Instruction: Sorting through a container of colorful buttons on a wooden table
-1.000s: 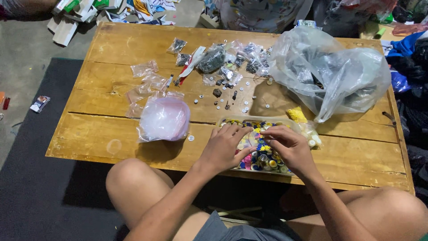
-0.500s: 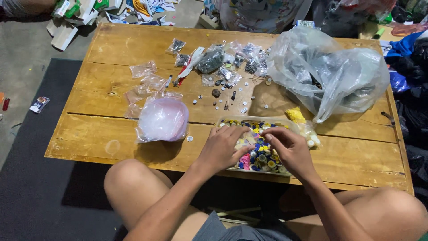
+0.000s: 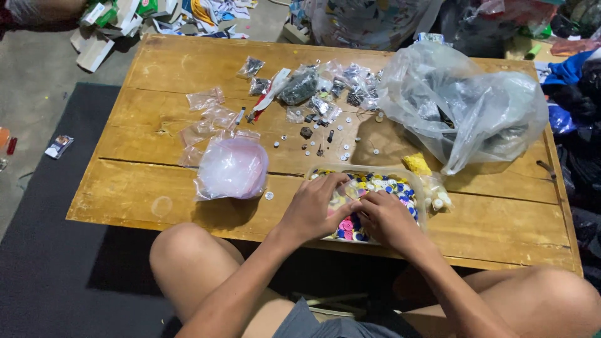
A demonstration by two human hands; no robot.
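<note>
Little has changed since a second ago: the left hand point(image 3: 316, 209) and right hand point(image 3: 385, 219) are still pressed, fingers curled, into the tray point(image 3: 421, 216) of coloured buttons point(image 3: 391, 186) at lower centre of the counter point(image 3: 156, 119), though whether anything is pinched cannot be told.

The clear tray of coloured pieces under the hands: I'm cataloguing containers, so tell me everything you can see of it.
The clear tray looks like thin transparent plastic, shallow and roughly rectangular with rounded corners. It lies flat on the wooden table near its front edge. It is filled with small round pieces in blue, yellow, white and pink. The left hand and right hand both rest in it, covering much of it. A small clear bag of pale pieces lies against its right side.
</note>
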